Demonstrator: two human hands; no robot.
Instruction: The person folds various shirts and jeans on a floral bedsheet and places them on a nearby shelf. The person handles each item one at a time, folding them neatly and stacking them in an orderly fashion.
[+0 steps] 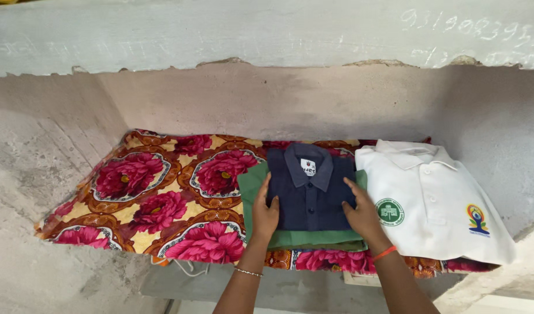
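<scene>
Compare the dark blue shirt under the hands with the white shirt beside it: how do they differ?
The dark blue shirt lies on a green garment; the white shirt lies on the flowered cloth. Both hands rest on the blue one; the white is untouched. Both are folded, collars up.

Your hands sit at 6 o'clock, left hand (264, 214) and right hand (363, 214) flanking the navy shirt (309, 195) on the green garment (290, 237). White polo (432, 197) blocks 3 o'clock, just beside the stack. Back wall (290, 104) closes 12, side wall (52, 139) closes 9. Overhead slab (220, 35) caps the niche. Open floral cloth (156, 197) from 9 to 10 gives you free room. Entry only from 6.
</scene>
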